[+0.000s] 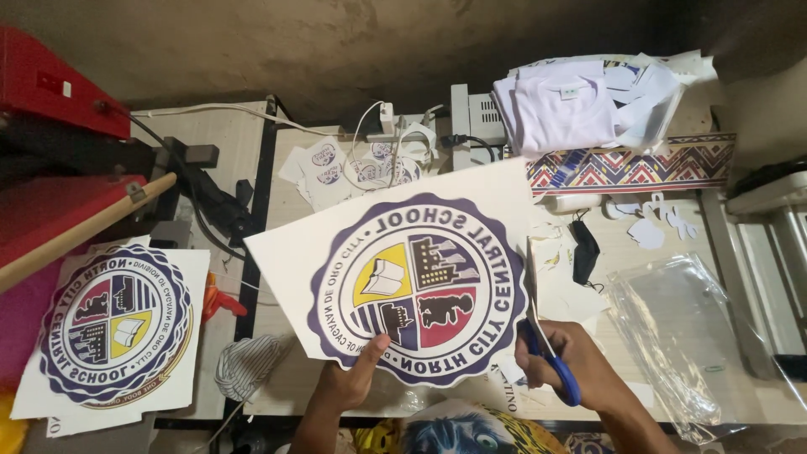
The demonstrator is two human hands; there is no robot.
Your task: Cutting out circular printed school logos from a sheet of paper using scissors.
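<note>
Our left hand [357, 370] pinches the lower edge of the round-emblem sheet [403, 269], thumb on top, its grip closed on the paper and holding it tilted above the bench [286, 210]. Our right hand [572, 361] has its grip closed through the blue handles of the scissors [546, 345], whose blades meet the sheet's right edge. A second emblem sheet [118, 328] lies to the left.
</note>
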